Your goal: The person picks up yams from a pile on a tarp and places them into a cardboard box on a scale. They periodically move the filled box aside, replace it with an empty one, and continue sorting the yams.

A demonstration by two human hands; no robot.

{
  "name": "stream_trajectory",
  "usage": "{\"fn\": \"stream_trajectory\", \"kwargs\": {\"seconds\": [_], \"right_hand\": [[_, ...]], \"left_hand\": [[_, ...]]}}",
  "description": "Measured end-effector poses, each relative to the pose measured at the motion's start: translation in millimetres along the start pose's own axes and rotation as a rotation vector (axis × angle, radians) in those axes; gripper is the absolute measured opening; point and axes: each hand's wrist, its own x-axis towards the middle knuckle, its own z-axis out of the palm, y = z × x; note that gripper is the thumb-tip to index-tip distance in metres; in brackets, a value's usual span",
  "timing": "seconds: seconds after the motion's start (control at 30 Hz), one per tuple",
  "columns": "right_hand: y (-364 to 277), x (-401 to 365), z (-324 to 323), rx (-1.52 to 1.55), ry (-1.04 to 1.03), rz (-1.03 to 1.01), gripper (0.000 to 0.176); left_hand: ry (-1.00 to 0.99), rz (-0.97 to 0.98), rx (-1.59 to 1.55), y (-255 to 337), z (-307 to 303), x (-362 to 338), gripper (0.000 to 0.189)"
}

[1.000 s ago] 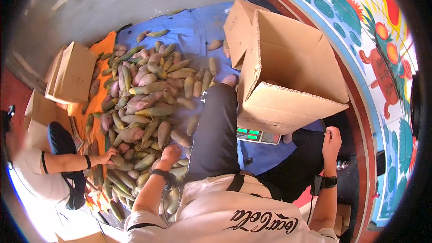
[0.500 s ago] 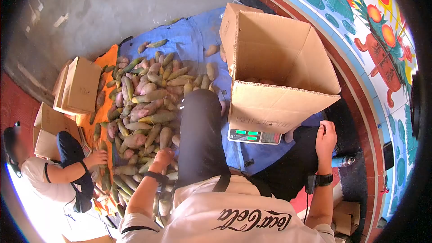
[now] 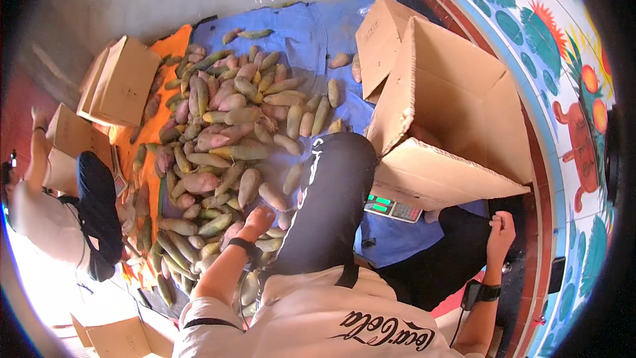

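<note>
My left hand (image 3: pixel 260 217) is over the near right edge of a heap of long green and pinkish radish-like roots (image 3: pixel 228 152), beside my left knee. Its fingers curl down, and whatever is under them is hidden. My right hand (image 3: pixel 501 227) is closed at my right knee, with the black trouser leg (image 3: pixel 457 232) drawn up to its fingertips. Between my knees and the wall, an open cardboard box (image 3: pixel 450 172) rests tilted on a digital scale (image 3: pixel 387 208) with green lit displays. Some roots lie in shadow inside the box.
Another person (image 3: pixel 50 225) sits at the left, one arm stretched to a cardboard box (image 3: pixel 73 139). More boxes (image 3: pixel 122 83) stand on the orange sheet (image 3: pixel 175 46). A second box (image 3: pixel 381 40) stands behind the scale box on the blue sheet (image 3: pixel 331 16). A painted tile wall (image 3: pixel 530 40) bounds the right.
The view has shifted, so the scale box and my knees appear farther right. The other person's arm has moved from the roots to a box. My right hand stays at my knee.
</note>
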Motion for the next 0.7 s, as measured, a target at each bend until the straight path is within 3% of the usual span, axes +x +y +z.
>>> {"fn": "stream_trajectory", "kwargs": {"seconds": [0.07,0.1,0.17,0.23,0.7], "right_hand": [[3,3,-6,-0.030,0.021,0.044,0.011],[11,4,-12,-0.044,0.007,0.039,0.011],[27,5,-18,-0.386,-0.041,0.015,0.012],[39,0,-18,-0.397,-0.037,0.023,0.012],[31,5,-21,-0.470,-0.116,0.075,0.016]], "left_hand": [[-0.022,0.014,0.101,-4,10,5,0.033],[-0.085,0.170,0.302,-72,69,47,0.034],[-0.084,0.060,0.182,-48,57,37,0.034],[-0.119,-0.065,0.056,-9,23,23,0.037],[-0.251,0.054,0.250,19,58,21,0.045]]}}
